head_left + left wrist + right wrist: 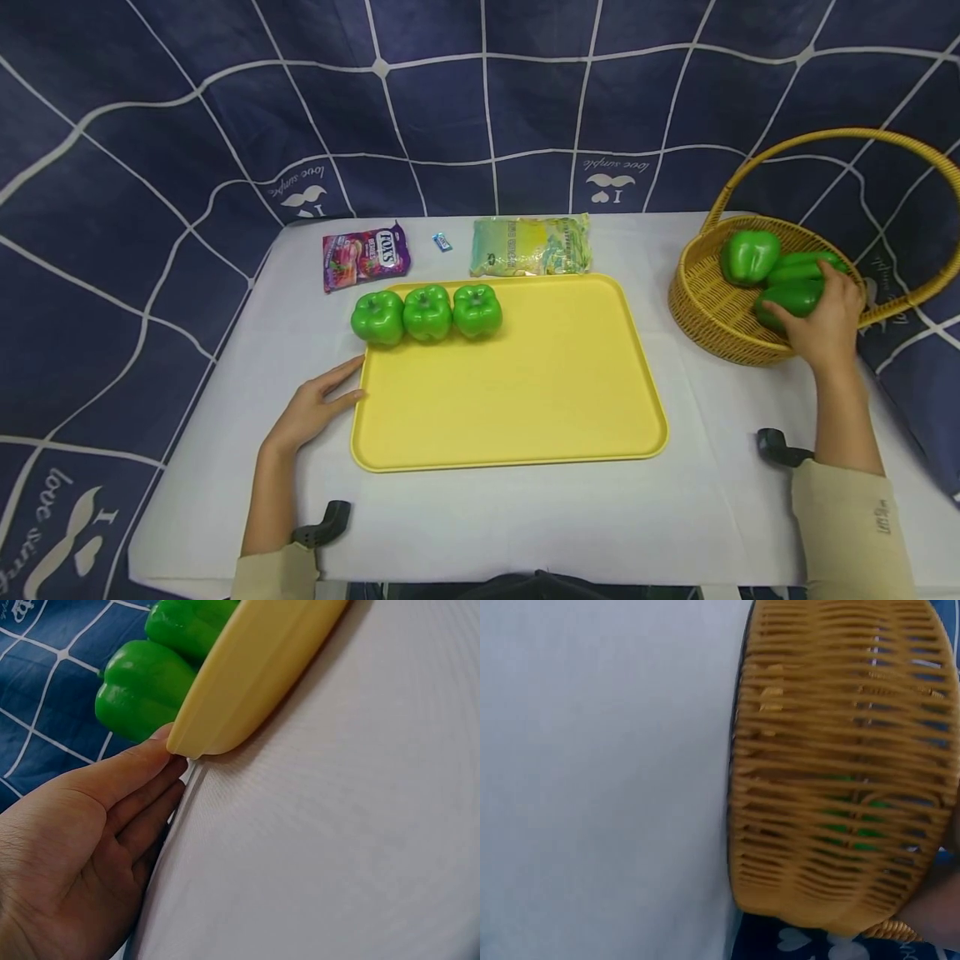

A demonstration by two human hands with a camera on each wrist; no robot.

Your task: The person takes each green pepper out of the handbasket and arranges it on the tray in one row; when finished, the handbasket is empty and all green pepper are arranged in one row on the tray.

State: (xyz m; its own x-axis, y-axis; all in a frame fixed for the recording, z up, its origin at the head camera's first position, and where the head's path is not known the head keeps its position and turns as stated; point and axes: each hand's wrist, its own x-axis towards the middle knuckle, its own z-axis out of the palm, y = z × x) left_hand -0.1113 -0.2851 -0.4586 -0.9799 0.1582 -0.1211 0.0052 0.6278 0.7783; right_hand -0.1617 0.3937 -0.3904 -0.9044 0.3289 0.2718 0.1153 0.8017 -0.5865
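Three green bell peppers (427,313) stand in a row at the far left corner of a yellow tray (510,392); the leftmost overlaps its rim. My left hand (313,410) touches the tray's left edge with straight fingers and thumb, seen close at the rim in the left wrist view. On the right, my right hand (831,321) reaches over the rim of a wicker basket (705,321) and grips a green bell pepper (793,300) between thumb and fingers. Two more peppers (750,257) lie beside it. Woven sides hide most of the contents in the right wrist view.
Behind the tray lie a purple candy bag (366,257), a small blue wrapped piece (442,242) and a green-yellow packet (531,246). The basket's tall handle (847,133) arches up over its right side. White cloth (720,500) covers the table; a dark checked curtain (540,108) hangs behind.
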